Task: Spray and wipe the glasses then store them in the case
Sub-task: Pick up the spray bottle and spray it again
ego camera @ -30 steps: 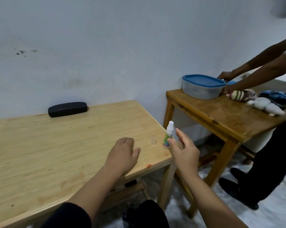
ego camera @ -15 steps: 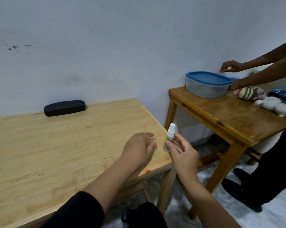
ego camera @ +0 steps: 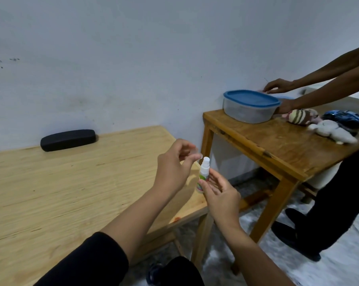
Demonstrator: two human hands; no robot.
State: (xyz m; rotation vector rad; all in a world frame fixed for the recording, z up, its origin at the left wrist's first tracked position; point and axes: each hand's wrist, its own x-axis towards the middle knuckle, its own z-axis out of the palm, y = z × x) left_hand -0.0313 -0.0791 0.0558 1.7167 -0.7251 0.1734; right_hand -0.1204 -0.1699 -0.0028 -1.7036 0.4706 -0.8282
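Note:
My right hand (ego camera: 219, 195) holds a small white spray bottle (ego camera: 203, 172) with a green label upright above the right edge of the light wooden table (ego camera: 71, 193). Just left of the bottle's nozzle, my left hand (ego camera: 174, 168) pinches a small clear cap (ego camera: 192, 151) between thumb and fingers. A black glasses case (ego camera: 68, 139) lies shut at the back of the table against the wall. No glasses show in view.
A darker wooden table (ego camera: 277, 147) stands to the right with a blue-lidded plastic container (ego camera: 250, 106), soft toys (ego camera: 304, 117) and a blue bundle. Another person (ego camera: 339, 203) stands there, both hands at the container. A narrow gap separates the two tables.
My left hand has lifted off the table with the clear cap and risen toward the bottle's nozzle. The bottle stays in my right hand. The other person's hands shifted around the container.

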